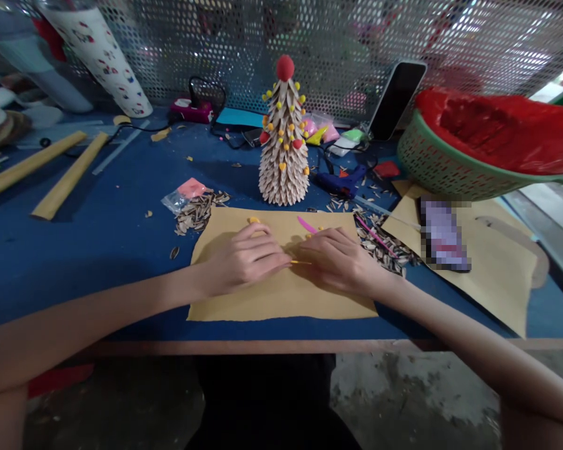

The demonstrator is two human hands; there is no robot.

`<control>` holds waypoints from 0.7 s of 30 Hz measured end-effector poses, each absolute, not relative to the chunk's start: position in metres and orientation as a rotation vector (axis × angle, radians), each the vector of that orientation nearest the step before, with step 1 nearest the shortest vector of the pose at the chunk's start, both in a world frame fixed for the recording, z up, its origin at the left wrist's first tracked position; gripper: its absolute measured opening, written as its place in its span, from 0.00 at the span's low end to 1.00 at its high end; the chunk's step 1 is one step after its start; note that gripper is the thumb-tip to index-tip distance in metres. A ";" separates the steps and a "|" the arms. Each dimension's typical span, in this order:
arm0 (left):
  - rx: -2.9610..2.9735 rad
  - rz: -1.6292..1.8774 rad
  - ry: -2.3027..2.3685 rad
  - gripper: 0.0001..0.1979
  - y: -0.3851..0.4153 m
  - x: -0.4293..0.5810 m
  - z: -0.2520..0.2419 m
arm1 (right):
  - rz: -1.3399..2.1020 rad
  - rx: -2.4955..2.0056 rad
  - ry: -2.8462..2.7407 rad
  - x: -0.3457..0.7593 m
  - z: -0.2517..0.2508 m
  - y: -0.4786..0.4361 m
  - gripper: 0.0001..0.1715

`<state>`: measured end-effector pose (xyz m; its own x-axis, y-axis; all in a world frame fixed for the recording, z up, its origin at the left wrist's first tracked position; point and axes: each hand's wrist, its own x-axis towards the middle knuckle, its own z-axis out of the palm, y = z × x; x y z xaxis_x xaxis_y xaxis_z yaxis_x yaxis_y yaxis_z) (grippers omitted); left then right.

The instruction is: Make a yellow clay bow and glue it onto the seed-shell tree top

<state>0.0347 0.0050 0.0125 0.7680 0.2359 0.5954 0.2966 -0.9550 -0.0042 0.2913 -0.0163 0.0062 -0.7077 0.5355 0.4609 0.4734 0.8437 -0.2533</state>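
Our forearms (122,312) extend | left hand (258,259), right hand (340,259) at yellow strip (301,262); grip: we cannot tell | step, judged: strip shaping | next: needs light, steady pressure

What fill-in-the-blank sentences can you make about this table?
The round ball topping the cone-shaped tree of pale seed shells is ____.
The left hand and right hand are over a flat brown paper sheet; the tabletop beneath is ____.
In the picture, the dark-blue plastic glue gun lies to the ____ of the tree.
The oval plastic basket with slotted sides is ____.

Missing words: red; blue; right; green.
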 end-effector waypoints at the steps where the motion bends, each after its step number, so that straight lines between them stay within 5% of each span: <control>1: -2.882 -0.929 -0.412 0.06 0.004 0.034 0.013 | 0.170 -0.736 -2.496 0.289 0.005 -0.019 0.21; 10: -2.960 -0.809 -0.277 0.08 0.012 0.018 0.011 | 0.188 -0.707 -2.524 0.275 0.007 -0.028 0.14; 21: -3.021 -0.561 -0.190 0.22 0.044 0.005 0.010 | 0.293 -0.684 -2.469 0.278 0.006 -0.023 0.12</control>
